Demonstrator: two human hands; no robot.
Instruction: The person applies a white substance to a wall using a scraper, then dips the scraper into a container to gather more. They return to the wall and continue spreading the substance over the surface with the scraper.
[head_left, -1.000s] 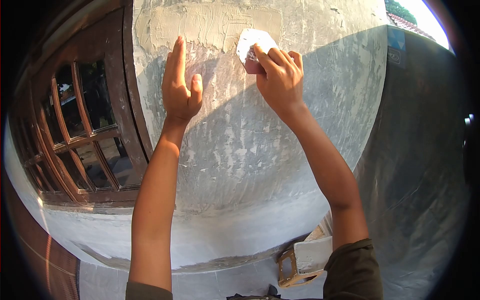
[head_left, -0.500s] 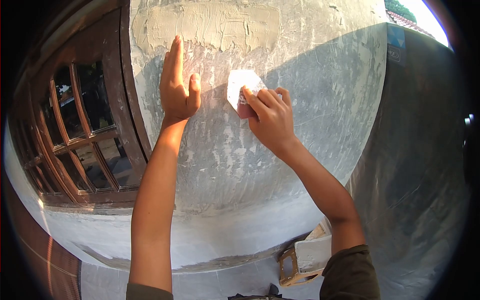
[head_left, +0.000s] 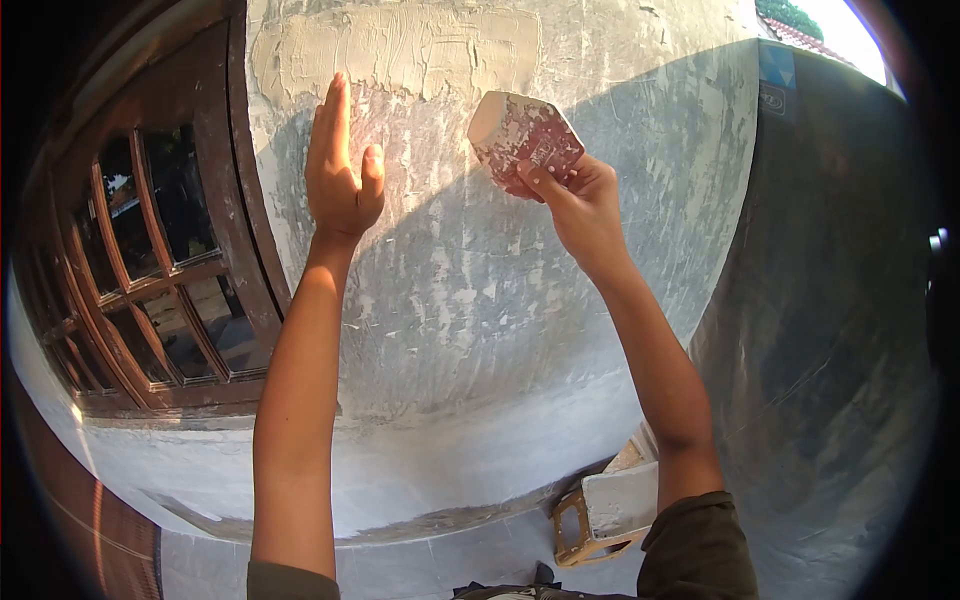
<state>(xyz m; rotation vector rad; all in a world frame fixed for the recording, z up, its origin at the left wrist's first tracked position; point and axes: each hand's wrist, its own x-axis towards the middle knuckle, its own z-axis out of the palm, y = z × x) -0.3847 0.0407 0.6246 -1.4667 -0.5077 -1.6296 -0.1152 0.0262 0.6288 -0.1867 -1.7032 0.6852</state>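
A reddish, flat putty scraper [head_left: 535, 140], crusted with pale putty, is pinched between the thumb and fingers of my right hand [head_left: 587, 205]. Its broad face is turned toward me, and a thick pale smear covers its left end. Behind it stands the grey wall [head_left: 480, 290], with a wet, ridged patch of beige putty [head_left: 400, 50] across the top. My left hand [head_left: 342, 165] is upright, holding nothing, with its fingers straight and its thumb apart. Its fingertips overlap the lower edge of the putty patch in this view.
A brown wooden window [head_left: 150, 270] with glass panes is set in the wall on the left. A dark sheet [head_left: 830, 300] hangs along the right. Low down, a stool-like stand [head_left: 572, 530] with a whitish block-shaped thing [head_left: 620, 500] on it sits by the wall's foot.
My right hand has tilted the scraper so its reddish face shows instead of the bright white one, and raised it toward the putty patch. My left hand keeps its pose.
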